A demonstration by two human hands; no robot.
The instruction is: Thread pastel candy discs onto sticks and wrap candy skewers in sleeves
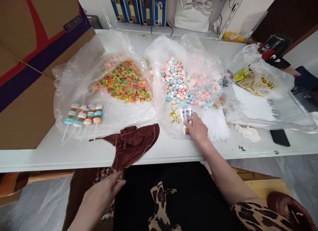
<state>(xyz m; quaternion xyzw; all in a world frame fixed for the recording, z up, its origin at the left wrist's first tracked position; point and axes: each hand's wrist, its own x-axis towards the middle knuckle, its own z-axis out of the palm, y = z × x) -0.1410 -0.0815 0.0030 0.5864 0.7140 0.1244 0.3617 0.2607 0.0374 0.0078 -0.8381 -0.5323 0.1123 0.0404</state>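
My right hand [198, 128] rests on the white table [74, 153], fingers closed on a small clear packet of candies [187, 119] beside gold twist ties [174, 115] and a pile of white sticks [216, 125]. My left hand [103, 193] hangs below the table edge, fingers stretched out, near a bag of candies at my lap. A brown cloth [132, 143] drapes over the table's front edge. Several finished candy skewers [83, 116] lie on plastic at the left.
Open plastic bags hold colourful ring candies [125, 82] and pastel round candies [182, 83]. A bag with gold wrappers [250, 80] and white sheets lies right. A cardboard box [32, 58] stands left. Blue boxes [139, 7] line the back. A black object [280, 137] lies right.
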